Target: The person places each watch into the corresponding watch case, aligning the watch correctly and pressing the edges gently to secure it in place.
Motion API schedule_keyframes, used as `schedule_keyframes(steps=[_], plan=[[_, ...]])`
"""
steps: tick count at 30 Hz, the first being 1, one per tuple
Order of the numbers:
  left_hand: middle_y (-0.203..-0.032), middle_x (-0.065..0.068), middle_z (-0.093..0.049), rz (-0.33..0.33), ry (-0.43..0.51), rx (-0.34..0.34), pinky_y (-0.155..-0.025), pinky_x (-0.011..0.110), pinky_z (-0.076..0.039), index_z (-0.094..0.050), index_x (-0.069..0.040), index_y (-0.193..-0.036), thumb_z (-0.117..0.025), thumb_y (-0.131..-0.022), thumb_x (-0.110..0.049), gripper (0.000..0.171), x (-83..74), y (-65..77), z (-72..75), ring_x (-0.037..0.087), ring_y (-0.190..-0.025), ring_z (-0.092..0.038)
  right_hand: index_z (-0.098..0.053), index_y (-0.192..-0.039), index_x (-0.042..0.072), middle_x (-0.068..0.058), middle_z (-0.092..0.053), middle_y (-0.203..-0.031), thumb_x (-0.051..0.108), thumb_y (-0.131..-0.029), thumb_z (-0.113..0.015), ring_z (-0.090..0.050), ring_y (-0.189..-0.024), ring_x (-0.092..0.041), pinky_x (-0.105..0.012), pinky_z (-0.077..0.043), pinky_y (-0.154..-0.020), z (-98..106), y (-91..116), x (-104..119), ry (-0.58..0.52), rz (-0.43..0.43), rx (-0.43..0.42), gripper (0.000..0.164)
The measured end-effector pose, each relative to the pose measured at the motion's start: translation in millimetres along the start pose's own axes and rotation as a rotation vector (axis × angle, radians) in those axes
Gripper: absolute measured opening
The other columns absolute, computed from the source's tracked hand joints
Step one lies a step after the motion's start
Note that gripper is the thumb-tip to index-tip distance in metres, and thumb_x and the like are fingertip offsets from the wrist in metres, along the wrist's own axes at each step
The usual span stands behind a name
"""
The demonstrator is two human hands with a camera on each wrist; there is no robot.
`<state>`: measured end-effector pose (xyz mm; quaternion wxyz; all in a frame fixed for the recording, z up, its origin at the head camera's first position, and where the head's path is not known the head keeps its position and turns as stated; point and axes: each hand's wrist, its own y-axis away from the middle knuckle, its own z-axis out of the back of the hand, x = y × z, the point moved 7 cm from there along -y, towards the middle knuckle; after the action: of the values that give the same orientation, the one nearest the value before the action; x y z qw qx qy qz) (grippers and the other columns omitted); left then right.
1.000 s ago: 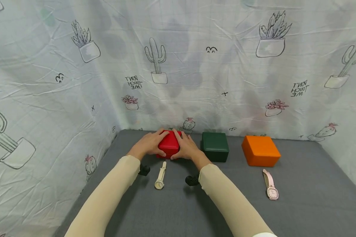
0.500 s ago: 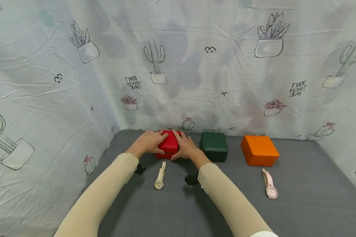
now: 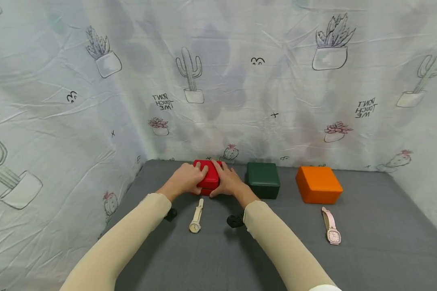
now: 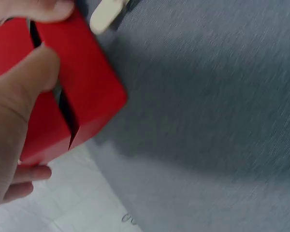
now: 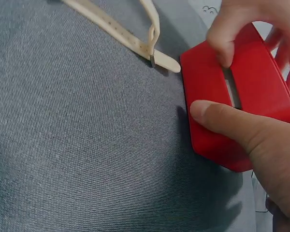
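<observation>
Both hands are on a red lidded box (image 3: 210,174) at the back left of the table. My left hand (image 3: 186,178) grips it from the left, its thumb (image 4: 41,72) at the seam below the lid and several fingers over the top and far side. From the right, my right hand (image 3: 233,184) holds the box, its thumb (image 5: 217,113) pressing the front of the base. A narrow gap shows between lid and base in both wrist views; the inside is mostly hidden. In front of the box lies a cream watch (image 3: 196,218), its strap end close to the base.
A dark green box (image 3: 263,180) stands just right of the red one, and an orange box (image 3: 319,185) farther right. A pink watch (image 3: 331,228) lies before the orange box. The grey tabletop (image 3: 378,218) ends at a patterned cloth (image 3: 236,89).
My left hand has shifted slightly on the red box, its fingers now bent more over the lid. A seam at the front shows more than a second ago. The right hand stays in place.
</observation>
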<state>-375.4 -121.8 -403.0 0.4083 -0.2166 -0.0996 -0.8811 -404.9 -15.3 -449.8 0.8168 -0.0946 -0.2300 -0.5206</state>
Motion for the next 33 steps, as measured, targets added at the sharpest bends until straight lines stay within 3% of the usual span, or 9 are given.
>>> schedule_keyframes(steps=[6, 11, 16, 20, 24, 30, 33], plan=[[-0.115, 0.017, -0.066, 0.037, -0.05, -0.031, -0.072, 0.037, -0.059, -0.052, -0.006, -0.135, -0.073, -0.079, -0.044, 0.071, -7.6, -3.1, -1.0, 0.02, -0.066, -0.065, -0.008, -0.157, 0.026, -0.014, -0.015, -0.161, 0.058, -0.074, -0.076, -0.023, -0.147, -0.032, -0.055, -0.017, -0.12, 11.1, 4.7, -1.0, 0.046, 0.007, -0.007, 0.112], [-0.113, 0.017, -0.065, 0.06, -0.025, -0.075, -0.072, 0.036, -0.058, -0.053, -0.006, -0.135, -0.073, -0.079, -0.041, 0.069, -9.5, -3.8, -0.6, 0.021, -0.065, -0.064, -0.022, -0.155, 0.021, -0.014, -0.023, -0.158, 0.056, -0.075, -0.075, -0.025, -0.145, -0.031, -0.053, -0.019, -0.12, 21.3, 3.4, 8.8, 0.223, 0.062, -0.022, 0.102], [-0.124, 0.018, -0.06, 0.108, 0.027, -0.134, -0.082, 0.04, -0.058, -0.049, -0.007, -0.14, -0.073, -0.08, -0.039, 0.072, -13.2, 2.1, -5.3, 0.028, -0.081, -0.066, -0.028, -0.154, 0.021, -0.014, -0.033, -0.153, 0.057, -0.077, -0.073, -0.033, -0.142, -0.03, -0.051, -0.021, -0.12, 23.4, 2.2, 13.4, 0.354, 0.08, -0.022, 0.096], [-0.135, 0.015, -0.056, 0.133, 0.018, -0.177, -0.092, 0.043, -0.054, -0.046, -0.011, -0.143, -0.074, -0.082, -0.038, 0.072, -17.7, 12.8, -5.7, 0.032, -0.106, -0.063, -0.028, -0.154, 0.021, -0.013, -0.034, -0.154, 0.058, -0.077, -0.072, -0.033, -0.142, -0.029, -0.051, -0.021, -0.12, 20.9, 0.6, 15.0, 0.38, 0.095, -0.029, 0.095], [-0.138, 0.011, -0.056, 0.085, 0.011, -0.276, -0.095, 0.044, -0.053, -0.052, -0.012, -0.139, -0.078, -0.081, -0.029, 0.066, -27.5, 27.2, 2.1, 0.03, -0.121, -0.056, -0.028, -0.153, 0.021, -0.013, -0.034, -0.154, 0.058, -0.078, -0.071, -0.032, -0.144, -0.028, -0.052, -0.021, -0.12, 19.8, 0.7, 19.2, 0.387, 0.111, -0.037, 0.094], [-0.12, 0.009, -0.061, -0.036, 0.077, -0.469, -0.089, 0.036, -0.055, -0.061, -0.008, -0.124, -0.08, -0.079, -0.018, 0.05, -40.4, 50.2, 10.5, 0.022, -0.108, -0.06, -0.028, -0.153, 0.022, -0.012, -0.034, -0.154, 0.057, -0.079, -0.07, -0.031, -0.144, -0.027, -0.052, -0.022, -0.119, 18.8, 1.6, 25.7, 0.395, 0.131, -0.043, 0.092], [-0.115, 0.008, -0.061, -0.083, 0.089, -0.494, -0.089, 0.033, -0.055, -0.062, -0.008, -0.119, -0.08, -0.079, -0.016, 0.045, -41.4, 58.5, 8.0, 0.02, -0.104, -0.061, -0.028, -0.154, 0.022, -0.012, -0.033, -0.155, 0.057, -0.079, -0.071, -0.031, -0.143, -0.027, -0.052, -0.022, -0.119, 19.1, 1.7, 25.9, 0.388, 0.117, -0.045, 0.093]])
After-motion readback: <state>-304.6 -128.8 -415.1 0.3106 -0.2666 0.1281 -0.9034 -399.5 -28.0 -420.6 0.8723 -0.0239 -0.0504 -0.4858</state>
